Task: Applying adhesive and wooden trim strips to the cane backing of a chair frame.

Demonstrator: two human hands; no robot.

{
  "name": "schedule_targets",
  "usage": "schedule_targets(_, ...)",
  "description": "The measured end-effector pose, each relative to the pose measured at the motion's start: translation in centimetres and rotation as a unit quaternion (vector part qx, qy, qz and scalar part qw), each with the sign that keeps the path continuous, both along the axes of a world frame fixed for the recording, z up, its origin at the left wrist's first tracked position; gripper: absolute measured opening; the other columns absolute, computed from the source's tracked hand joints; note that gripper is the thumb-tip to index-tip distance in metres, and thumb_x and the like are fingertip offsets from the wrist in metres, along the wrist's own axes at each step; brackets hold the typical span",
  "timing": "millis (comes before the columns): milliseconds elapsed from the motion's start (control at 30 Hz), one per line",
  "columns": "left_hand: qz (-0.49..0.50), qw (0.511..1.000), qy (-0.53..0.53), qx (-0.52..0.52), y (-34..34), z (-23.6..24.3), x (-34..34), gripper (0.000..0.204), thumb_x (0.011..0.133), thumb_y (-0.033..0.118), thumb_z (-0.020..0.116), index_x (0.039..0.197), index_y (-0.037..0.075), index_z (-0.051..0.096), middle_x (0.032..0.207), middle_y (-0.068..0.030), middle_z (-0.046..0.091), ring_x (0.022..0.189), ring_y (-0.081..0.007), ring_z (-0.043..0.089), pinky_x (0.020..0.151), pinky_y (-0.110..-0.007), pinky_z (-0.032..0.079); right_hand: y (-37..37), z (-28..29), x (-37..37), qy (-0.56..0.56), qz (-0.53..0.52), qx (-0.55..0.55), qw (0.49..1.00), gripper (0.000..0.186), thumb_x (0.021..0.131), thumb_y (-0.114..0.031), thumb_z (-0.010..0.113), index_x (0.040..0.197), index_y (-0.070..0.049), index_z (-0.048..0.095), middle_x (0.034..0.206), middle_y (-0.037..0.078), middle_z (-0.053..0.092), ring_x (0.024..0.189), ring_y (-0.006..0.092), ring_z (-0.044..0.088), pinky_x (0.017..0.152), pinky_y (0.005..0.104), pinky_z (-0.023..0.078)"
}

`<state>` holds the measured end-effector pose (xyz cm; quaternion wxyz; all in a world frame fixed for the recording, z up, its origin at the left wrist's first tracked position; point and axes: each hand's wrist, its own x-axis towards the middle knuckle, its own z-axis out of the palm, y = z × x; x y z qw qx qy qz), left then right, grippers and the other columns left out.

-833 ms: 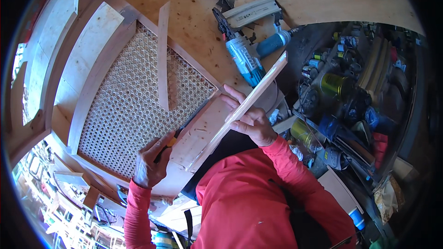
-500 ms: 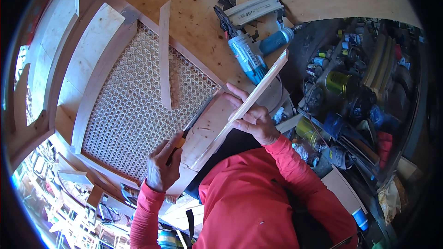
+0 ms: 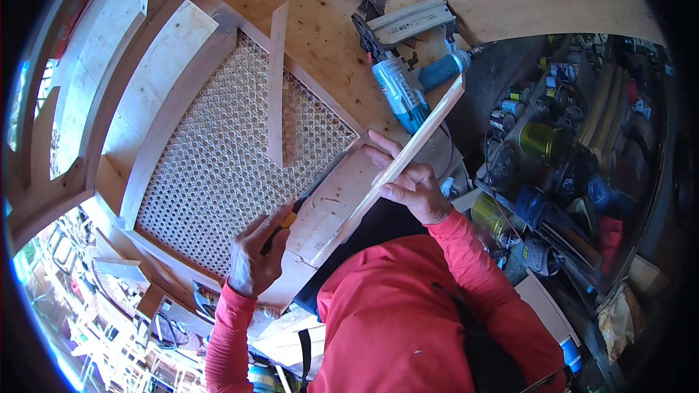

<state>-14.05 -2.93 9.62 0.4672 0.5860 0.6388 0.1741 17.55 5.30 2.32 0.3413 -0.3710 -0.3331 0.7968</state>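
My left hand is closed around the black-and-yellow handle of a hand tool. Its long, narrow dark blade lies along the lower right edge of a woven cane panel; I cannot tell whether it is a chisel or a file. A pale, rough-edged wooden strip slants across my right hand, which has its thumb on the near side and fingers behind. The strip's lower end rests near the wooden frame rail. Another thin wooden strip lies loose across the cane.
A blue nail gun lies on the plywood bench beyond the panel. Curved wooden frame members stand at the left. Cans, boards and bags crowd a shelf at the right. Wood pieces lie lower left.
The whole view has shifted slightly, so the panel, bench and nail gun sit a little farther right. Both hands keep their holds on the tool and the wooden strip.
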Motion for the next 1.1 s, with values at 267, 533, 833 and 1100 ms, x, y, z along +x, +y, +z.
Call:
schedule_targets(267,-0.008,0.997,0.017,0.081,1.2,-0.5,1.7,0.047,0.09,-0.001,0.068,0.136,0.007,0.068,0.095,-0.0155,0.074,0.076,-0.0301,0.073,0.067,-0.038,0.056,-0.1,0.2,-0.3,-0.001,0.013,-0.013,1.0,0.033,0.092,-0.003,0.071,0.125,-0.006,0.07,0.171,0.019,0.025,0.156,0.0393,0.031,0.124,0.0494,0.03)
schedule_targets(533,0.05,0.998,0.016,0.019,0.2,1.3,0.3,0.042,0.092,-0.005,0.065,0.134,0.0,0.068,0.101,-0.0177,0.074,0.085,-0.0244,0.072,0.077,-0.034,0.055,-0.7,0.1,-0.4,-0.014,-0.019,-0.038,0.999,0.029,0.092,-0.002,0.069,0.121,-0.004,0.071,0.171,0.019,0.026,0.156,0.0379,0.032,0.125,0.0481,0.029)
schedule_targets(833,0.005,0.998,0.026,0.057,-0.4,-0.4,0.7,0.047,0.09,-0.002,0.068,0.136,0.008,0.068,0.091,-0.0136,0.072,0.069,-0.0277,0.069,0.064,-0.038,0.054,-0.5,0.6,-0.6,-0.004,-0.004,-0.024,1.0,0.019,0.092,-0.004,0.07,0.11,0.002,0.07,0.171,0.02,0.024,0.156,0.0424,0.03,0.124,0.0512,0.028)
schedule_targets(1100,0.113,0.962,0.124,0.214,-1.5,-0.4,2.9,0.043,0.092,-0.005,0.064,0.133,0.006,0.07,0.093,-0.0126,0.071,0.072,-0.024,0.068,0.063,-0.036,0.054,-0.5,0.1,-0.4,-0.002,-0.008,-0.005,1.0,0.017,0.09,0.0,0.07,0.107,0.002,0.071,0.171,0.02,0.026,0.156,0.0423,0.031,0.124,0.0512,0.028)
